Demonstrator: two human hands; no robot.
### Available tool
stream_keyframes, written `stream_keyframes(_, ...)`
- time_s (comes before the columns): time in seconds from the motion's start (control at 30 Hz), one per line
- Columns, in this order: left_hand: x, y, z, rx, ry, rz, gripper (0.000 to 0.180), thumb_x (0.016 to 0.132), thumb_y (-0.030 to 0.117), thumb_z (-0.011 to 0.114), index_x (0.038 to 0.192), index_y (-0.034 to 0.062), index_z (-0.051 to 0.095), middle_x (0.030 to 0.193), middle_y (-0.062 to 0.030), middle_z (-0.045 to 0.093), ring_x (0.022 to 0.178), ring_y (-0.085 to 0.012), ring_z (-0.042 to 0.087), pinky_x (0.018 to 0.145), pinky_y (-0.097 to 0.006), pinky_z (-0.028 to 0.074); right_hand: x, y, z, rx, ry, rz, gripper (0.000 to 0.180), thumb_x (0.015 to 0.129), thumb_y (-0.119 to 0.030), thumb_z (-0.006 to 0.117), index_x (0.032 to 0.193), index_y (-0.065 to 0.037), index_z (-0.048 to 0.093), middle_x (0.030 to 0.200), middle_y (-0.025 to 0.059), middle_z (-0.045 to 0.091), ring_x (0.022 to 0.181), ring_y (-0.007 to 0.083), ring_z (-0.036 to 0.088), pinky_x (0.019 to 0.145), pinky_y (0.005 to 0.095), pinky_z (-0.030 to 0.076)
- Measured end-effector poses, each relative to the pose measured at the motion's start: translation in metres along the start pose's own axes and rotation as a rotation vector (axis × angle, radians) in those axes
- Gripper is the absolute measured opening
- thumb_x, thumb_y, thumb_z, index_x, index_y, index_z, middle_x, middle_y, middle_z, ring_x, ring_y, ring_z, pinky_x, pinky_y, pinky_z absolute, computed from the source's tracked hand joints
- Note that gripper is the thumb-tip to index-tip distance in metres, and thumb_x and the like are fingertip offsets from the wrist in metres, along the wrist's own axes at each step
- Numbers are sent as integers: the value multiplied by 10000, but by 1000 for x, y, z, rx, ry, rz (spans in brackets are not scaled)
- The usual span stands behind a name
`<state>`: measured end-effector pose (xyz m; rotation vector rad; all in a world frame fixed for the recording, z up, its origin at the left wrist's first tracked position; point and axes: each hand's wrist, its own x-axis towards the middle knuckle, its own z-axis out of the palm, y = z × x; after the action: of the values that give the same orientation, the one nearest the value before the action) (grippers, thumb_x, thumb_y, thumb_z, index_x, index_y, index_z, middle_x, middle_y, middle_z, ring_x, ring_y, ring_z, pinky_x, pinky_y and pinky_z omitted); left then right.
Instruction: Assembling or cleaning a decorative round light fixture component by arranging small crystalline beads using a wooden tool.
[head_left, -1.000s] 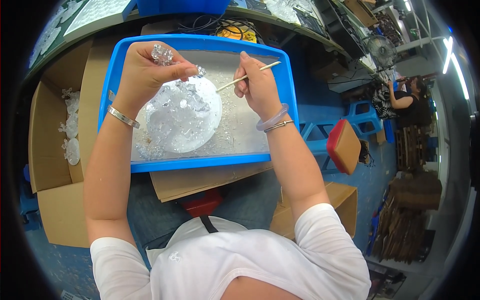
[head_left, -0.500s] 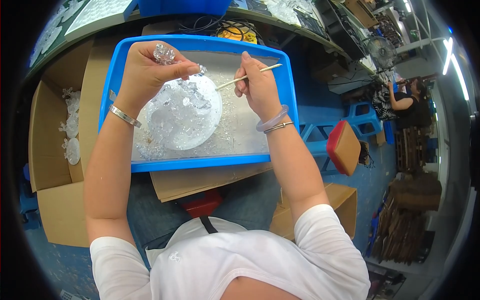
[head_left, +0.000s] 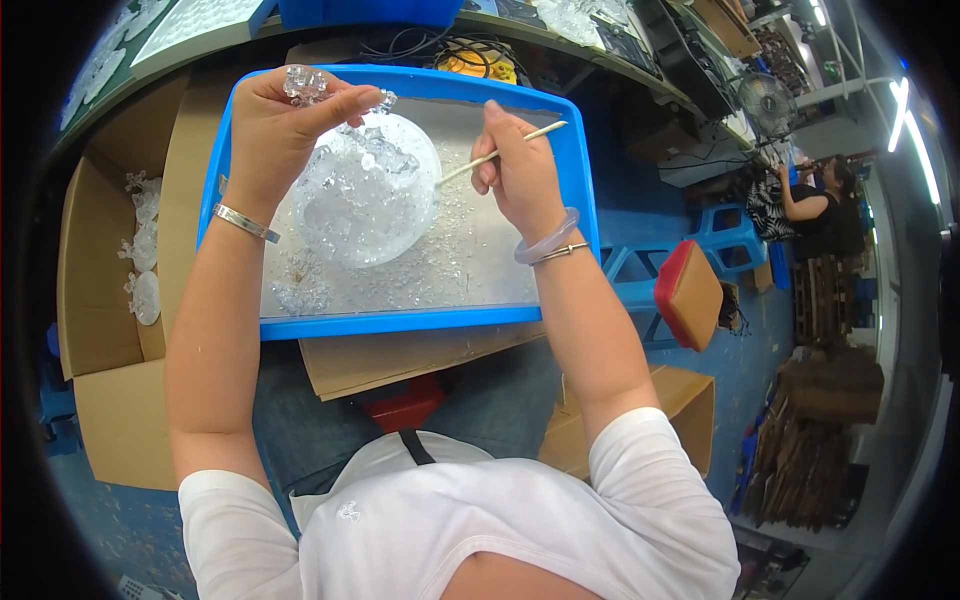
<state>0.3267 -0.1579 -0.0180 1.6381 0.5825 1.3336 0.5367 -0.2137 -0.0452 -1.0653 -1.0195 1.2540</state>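
My left hand [head_left: 275, 130] grips the top of a clear ornament [head_left: 372, 190] with clustered, faceted-looking parts and a wide round base. Parts of it stick out on both sides of the fingers. The ornament hangs over the left half of a blue tray [head_left: 420, 322]. In my right hand [head_left: 520, 165] is a thin pale stick [head_left: 470, 168], pinched between thumb and fingers, its lower tip close to the right rim of the round base. Whether the tip touches it I cannot tell. Small clear chips [head_left: 430, 270] lie scattered over the tray's pale lining.
An open cardboard box [head_left: 105, 330] on the left holds several similar clear ornaments [head_left: 143, 245]. Beyond the tray runs a bench with a white molded tray [head_left: 195, 35] and black cables [head_left: 410, 48]. Right are blue stools [head_left: 725, 235], a red-edged stool [head_left: 688, 295] and a distant person [head_left: 805, 205].
My left hand has risen slightly away from me and a little left, and the ornament's round base has moved with it. The right hand and stick have barely shifted.
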Motion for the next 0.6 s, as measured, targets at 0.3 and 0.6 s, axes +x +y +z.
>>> stream_keyframes(0.3,0,-3,0,7,19,2,105,673,92,680,686,5,623,623,-77,600,547,-110,566,543,-209,468,0,0,-1,5,15,-13,360,841,-279,462,541,-82,437,427,23,420,360,84,365,363,223,322)
stream_keyframes(0.6,0,0,0,-5,-10,-38,101,664,79,684,696,2,626,629,-81,603,560,-117,575,549,-211,471,1,0,2,40,108,-10,355,840,-284,465,546,-85,448,424,14,413,361,81,359,372,222,325)
